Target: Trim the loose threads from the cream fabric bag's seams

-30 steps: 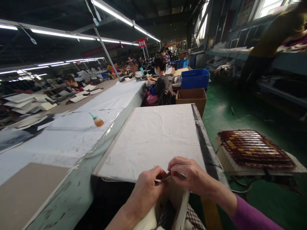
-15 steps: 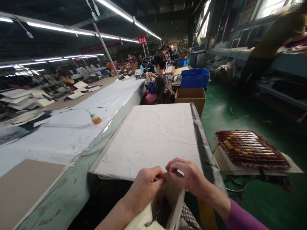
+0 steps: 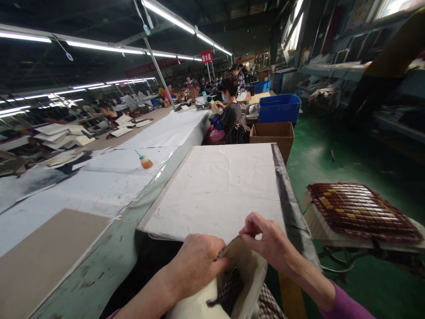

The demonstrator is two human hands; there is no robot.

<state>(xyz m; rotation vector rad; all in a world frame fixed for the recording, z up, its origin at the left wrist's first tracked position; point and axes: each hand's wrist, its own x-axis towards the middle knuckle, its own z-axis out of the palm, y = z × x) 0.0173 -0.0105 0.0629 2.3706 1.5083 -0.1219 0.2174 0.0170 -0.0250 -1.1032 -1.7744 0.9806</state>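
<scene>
My left hand [image 3: 197, 261] is closed, pinching the near rim of a cream fabric cover [image 3: 245, 274] with a checked lining [image 3: 232, 290] showing inside. My right hand [image 3: 267, 241] is closed too, thumb and forefinger pinching the cover's far rim and holding it apart from the left. Both hands sit just in front of the near edge of a white cloth-covered work table [image 3: 219, 190].
A long white bench [image 3: 133, 173] with a small orange glue bottle [image 3: 145, 162] runs on the left. A woven brown-and-yellow mat [image 3: 360, 210] lies on a stand at right. A seated person [image 3: 232, 117], a cardboard box [image 3: 274, 135] and a blue bin [image 3: 279, 107] lie ahead.
My hands have moved apart a little, opening the mouth of the cover wider. The view has shifted slightly to the left.
</scene>
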